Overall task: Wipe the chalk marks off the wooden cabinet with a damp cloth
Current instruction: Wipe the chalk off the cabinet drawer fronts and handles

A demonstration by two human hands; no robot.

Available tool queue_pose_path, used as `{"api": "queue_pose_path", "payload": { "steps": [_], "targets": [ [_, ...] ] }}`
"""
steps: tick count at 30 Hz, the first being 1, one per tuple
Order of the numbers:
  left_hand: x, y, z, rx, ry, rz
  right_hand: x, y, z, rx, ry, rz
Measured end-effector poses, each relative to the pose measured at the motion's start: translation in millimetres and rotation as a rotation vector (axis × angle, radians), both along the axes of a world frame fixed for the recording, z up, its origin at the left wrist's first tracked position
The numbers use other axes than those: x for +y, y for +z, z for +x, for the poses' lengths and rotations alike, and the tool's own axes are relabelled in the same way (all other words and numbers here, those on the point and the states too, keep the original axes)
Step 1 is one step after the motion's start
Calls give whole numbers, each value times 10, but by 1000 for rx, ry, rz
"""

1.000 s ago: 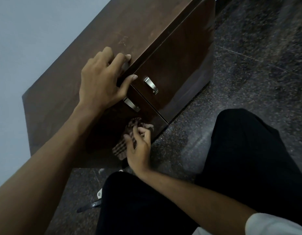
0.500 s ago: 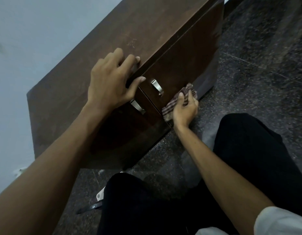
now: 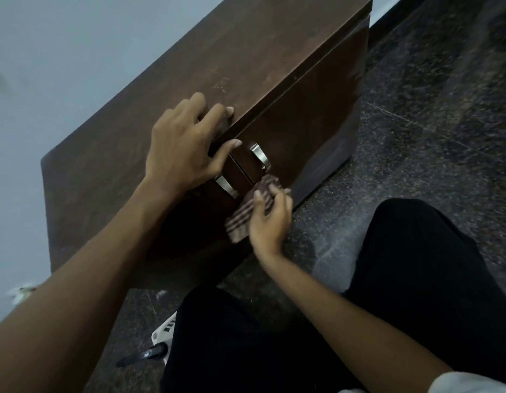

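Note:
A dark wooden cabinet (image 3: pixel 246 61) stands low against the wall, with two doors and two metal handles (image 3: pixel 260 156). Faint pale chalk marks (image 3: pixel 222 82) show on its top. My left hand (image 3: pixel 186 148) grips the cabinet's top front edge, fingers on top and thumb over the front. My right hand (image 3: pixel 270 219) presses a striped brown cloth (image 3: pixel 250 211) against the lower front, where the two doors meet, just below the handles.
Dark speckled stone floor (image 3: pixel 430 131) lies to the right of the cabinet. My black-trousered legs (image 3: pixel 416 279) fill the lower right. A white power strip with a black plug (image 3: pixel 161 334) lies on the floor near my knee. A pale wall (image 3: pixel 61 52) is behind the cabinet.
My right hand swept the cloth from the left door's lower part to the right door, and has now come back toward the seam between the doors. The left hand kept its grip.

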State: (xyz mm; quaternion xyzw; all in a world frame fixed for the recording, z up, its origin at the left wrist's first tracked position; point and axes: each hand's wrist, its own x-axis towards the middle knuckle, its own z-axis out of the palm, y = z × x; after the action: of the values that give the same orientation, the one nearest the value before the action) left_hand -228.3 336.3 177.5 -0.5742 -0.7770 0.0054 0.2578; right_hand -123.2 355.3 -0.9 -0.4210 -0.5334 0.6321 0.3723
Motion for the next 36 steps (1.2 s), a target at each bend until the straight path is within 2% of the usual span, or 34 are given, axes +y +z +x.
{"api": "queue_pose_path", "payload": {
  "steps": [4,7,11,16,19,21,25,30,33,36],
  "targets": [
    [4,4,-14,9,-1,-10,591,97,-31,24,-108,-110],
    [4,10,-17,11,-7,-17,803,259,2,74,-124,-38],
    [12,21,-4,14,-7,-18,770,525,74,146,-87,260],
    [12,34,15,34,2,-29,825,486,84,151,-36,724],
    [15,48,29,40,13,-34,896,333,72,149,-30,841],
    [15,50,43,32,19,-34,929,181,84,129,-7,821],
    [12,52,55,17,11,-26,899,-118,164,59,22,635],
    [5,69,62,5,18,-48,950,19,92,34,-133,383],
    [14,64,45,3,8,-51,1447,194,-31,17,-283,198],
    [27,63,19,3,-6,-53,2231,329,-69,-60,-334,103]
  ]
}}
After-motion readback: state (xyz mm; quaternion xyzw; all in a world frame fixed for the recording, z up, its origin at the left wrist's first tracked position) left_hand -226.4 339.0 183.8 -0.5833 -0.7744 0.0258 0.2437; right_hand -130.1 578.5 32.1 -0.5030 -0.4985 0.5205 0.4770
